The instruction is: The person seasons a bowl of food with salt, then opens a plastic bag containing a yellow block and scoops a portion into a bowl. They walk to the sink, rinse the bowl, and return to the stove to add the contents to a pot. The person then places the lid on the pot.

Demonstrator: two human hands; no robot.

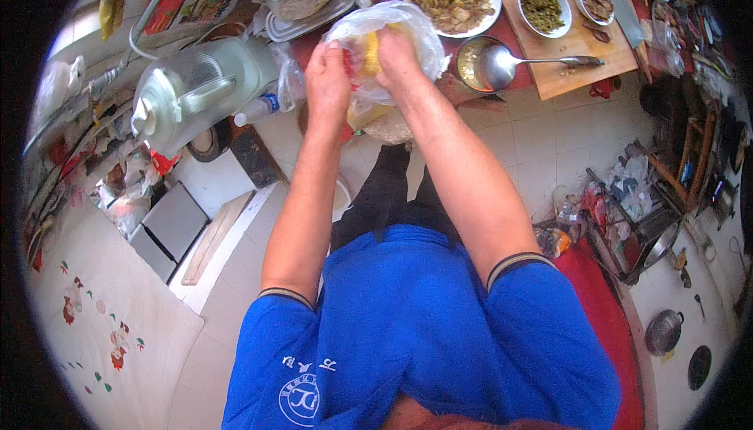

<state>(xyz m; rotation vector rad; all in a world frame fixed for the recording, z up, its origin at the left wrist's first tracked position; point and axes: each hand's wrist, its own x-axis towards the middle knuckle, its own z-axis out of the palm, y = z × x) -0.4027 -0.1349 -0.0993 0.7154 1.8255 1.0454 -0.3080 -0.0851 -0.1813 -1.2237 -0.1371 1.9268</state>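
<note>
In front of me my left hand pinches the rim of a clear plastic bag, with the thumb on top. My right hand reaches into the bag's mouth against something yellow and textured; its fingertips are hidden, so its grip cannot be made out. Red printing shows through the plastic beside my left hand. The lower part of the bag hangs over the table's edge, and a pale, grainy mass shows below my hands. To the right, a metal ladle rests across a small bowl.
A plate of rice and cooked food stands just beyond the bag. On a wooden cutting board are a bowl of chopped greens, a bowl of meat slices and a knife. A clear lidded container and a plastic bottle lie left.
</note>
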